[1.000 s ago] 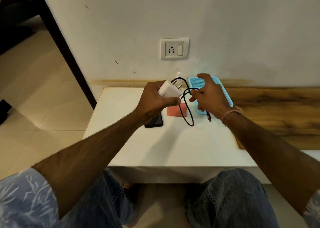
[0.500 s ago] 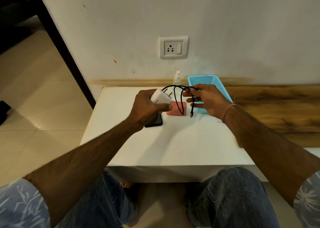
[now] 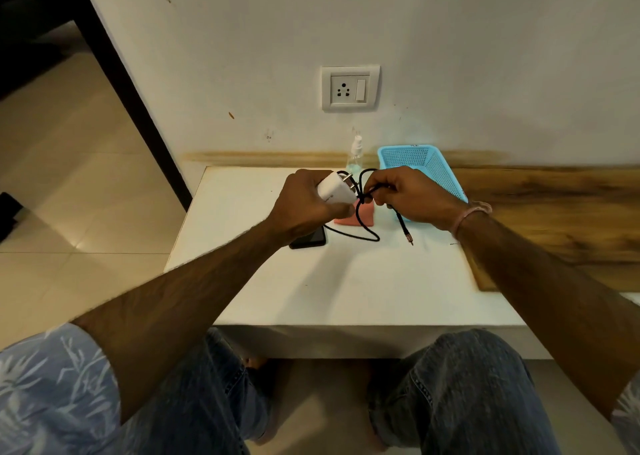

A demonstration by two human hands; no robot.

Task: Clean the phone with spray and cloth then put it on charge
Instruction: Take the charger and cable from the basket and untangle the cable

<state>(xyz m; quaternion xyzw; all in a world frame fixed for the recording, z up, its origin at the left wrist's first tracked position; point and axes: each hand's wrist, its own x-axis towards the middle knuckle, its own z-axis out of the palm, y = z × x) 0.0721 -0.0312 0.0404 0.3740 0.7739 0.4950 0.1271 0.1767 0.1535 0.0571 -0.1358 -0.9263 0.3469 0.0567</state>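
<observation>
Phone (image 3: 308, 239) lies flat on the white desk (image 3: 311, 288), mostly hidden under the left hand (image 3: 304, 201); its long axis cannot be told. That hand grips a white charger adapter (image 3: 334, 189), prongs aimed toward the wall socket (image 3: 349, 89). The right hand (image 3: 408, 195) pinches the black cable (image 3: 363, 226), whose plug end (image 3: 407, 234) dangles toward the desk. Behind stand a spray bottle (image 3: 355, 156) and a blue basket (image 3: 415, 160); beige floor tiles (image 3: 69, 177) spread left.

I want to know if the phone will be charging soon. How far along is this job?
Cleaning looks finished: the phone, pink cloth and spray bottle lie set aside on the table. In hand: the left hand grips the white charger adapter; the right hand untangles its black cable. Left: plug into the wall socket, connect the phone.
</observation>
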